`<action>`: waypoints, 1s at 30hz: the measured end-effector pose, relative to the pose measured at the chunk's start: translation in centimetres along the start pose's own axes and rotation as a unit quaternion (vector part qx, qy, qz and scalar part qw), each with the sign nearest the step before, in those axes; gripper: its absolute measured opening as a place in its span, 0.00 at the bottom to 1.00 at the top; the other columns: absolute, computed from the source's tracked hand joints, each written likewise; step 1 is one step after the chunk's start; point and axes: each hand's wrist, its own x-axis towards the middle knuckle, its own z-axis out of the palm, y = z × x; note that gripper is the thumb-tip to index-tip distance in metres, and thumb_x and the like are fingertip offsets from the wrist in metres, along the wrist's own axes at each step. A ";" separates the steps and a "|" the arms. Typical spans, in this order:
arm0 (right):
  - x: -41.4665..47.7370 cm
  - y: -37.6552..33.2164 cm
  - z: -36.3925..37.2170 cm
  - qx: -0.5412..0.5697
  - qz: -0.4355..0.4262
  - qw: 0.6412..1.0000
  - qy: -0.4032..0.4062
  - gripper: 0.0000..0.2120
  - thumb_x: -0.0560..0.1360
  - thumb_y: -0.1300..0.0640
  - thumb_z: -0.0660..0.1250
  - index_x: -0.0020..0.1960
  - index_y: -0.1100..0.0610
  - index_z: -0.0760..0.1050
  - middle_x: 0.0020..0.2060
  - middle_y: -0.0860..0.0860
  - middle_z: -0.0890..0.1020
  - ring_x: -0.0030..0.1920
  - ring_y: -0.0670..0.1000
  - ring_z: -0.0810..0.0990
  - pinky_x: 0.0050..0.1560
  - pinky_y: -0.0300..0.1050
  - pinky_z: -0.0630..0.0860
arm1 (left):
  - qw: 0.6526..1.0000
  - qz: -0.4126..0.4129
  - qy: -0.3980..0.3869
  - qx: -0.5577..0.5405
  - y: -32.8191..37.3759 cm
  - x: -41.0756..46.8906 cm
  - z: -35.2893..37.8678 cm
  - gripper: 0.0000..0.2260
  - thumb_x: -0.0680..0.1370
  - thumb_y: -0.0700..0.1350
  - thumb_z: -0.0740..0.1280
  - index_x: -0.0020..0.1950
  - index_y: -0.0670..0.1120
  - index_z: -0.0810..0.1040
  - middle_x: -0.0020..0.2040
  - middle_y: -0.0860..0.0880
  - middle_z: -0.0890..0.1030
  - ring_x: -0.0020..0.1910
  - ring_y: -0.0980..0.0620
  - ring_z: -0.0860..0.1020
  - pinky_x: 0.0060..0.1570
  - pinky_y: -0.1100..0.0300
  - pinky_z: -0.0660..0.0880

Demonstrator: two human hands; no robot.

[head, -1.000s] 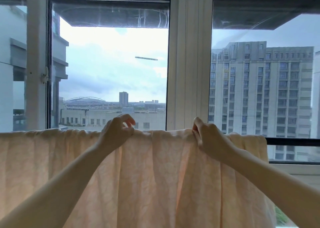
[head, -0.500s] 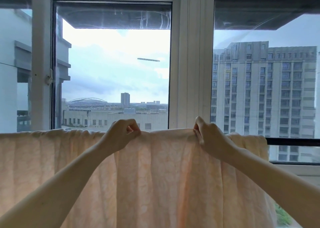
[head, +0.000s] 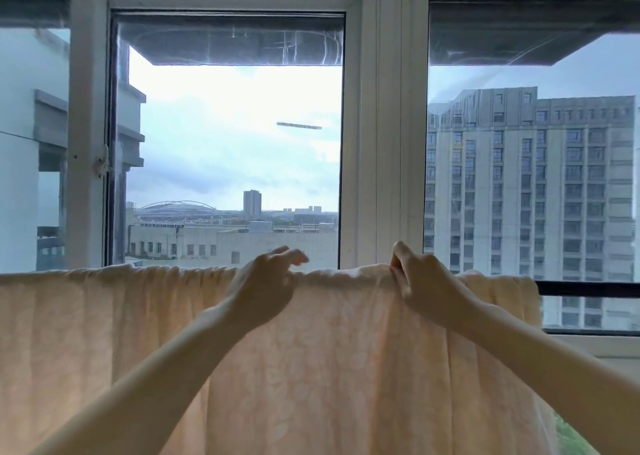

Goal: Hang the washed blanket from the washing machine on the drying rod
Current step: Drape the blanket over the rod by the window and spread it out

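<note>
A pale peach blanket (head: 329, 361) with a faint leaf pattern hangs in folds across the lower half of the view, draped over a rod that it hides. Its top edge runs level from the left border to about three quarters across. My left hand (head: 266, 285) rests at the top edge near the middle, fingers loosely spread and pointing right, with nothing clearly pinched. My right hand (head: 420, 278) pinches the top edge of the blanket a little to the right of it.
Close behind the blanket stands a white-framed window (head: 377, 143) with a latch (head: 102, 162) on its left frame. A dark rail (head: 588, 288) crosses the right pane at the blanket's top height. Buildings and sky lie outside.
My left hand has slid right along the top edge and its fingers have opened from a pinch. My right hand keeps its pinch in nearly the same place.
</note>
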 end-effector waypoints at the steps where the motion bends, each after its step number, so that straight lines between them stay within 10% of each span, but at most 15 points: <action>1: 0.0 0.0 0.0 -0.002 -0.001 1.000 0.000 0.08 0.80 0.62 0.59 0.44 0.54 0.66 0.28 0.51 0.76 0.23 0.46 0.76 0.24 0.43 0.77 | 1.000 0.019 -0.003 -0.009 0.9 0.1 0.5 0.12 0.80 0.43 0.63 0.63 0.49 0.77 0.59 0.54 0.80 0.49 0.58 0.81 0.48 0.63 0.78; 11: -0.6 0.5 -0.1 -0.034 -0.015 0.999 0.009 0.05 0.81 0.56 0.59 0.46 0.50 0.64 0.29 0.47 0.75 0.25 0.44 0.76 0.29 0.37 0.77 | 0.993 0.093 0.056 0.040 5.6 1.4 5.9 0.25 0.79 0.66 0.48 0.51 0.55 0.80 0.44 0.58 0.82 0.39 0.62 0.79 0.46 0.64 0.73; 30: -2.6 3.8 -0.2 -0.172 -0.051 0.979 0.099 0.13 0.80 0.47 0.46 0.44 0.47 0.66 0.28 0.43 0.72 0.24 0.41 0.71 0.26 0.30 0.62 | 0.950 0.075 0.230 0.200 4.8 1.4 9.1 0.17 0.81 0.52 0.57 0.34 0.50 0.75 0.27 0.54 0.73 0.26 0.54 0.70 0.32 0.57 0.68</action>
